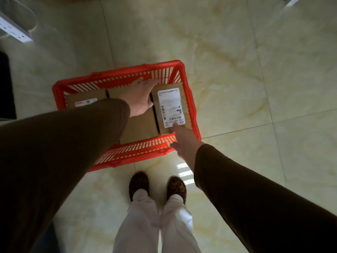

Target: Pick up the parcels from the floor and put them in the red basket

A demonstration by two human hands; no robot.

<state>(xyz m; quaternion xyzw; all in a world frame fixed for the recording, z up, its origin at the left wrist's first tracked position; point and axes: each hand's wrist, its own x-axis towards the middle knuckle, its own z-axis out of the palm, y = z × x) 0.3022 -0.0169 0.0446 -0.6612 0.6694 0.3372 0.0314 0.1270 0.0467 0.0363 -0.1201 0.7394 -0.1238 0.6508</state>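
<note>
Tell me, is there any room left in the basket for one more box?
Hardly. Three boxes, left, middle and right, fill the red basket wall to wall, with both hands over them. Bare floor lies open right of the basket and beyond it.

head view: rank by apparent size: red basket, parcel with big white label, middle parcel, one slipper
1. Red slotted plastic basket
2. Plain brown cardboard middle parcel, partly covered by the left hand; likely close to 3
3. Brown cardboard parcel with large white shipping label, right hand at its near edge
4. Leopard-print slipper, though nearer the camera
</note>
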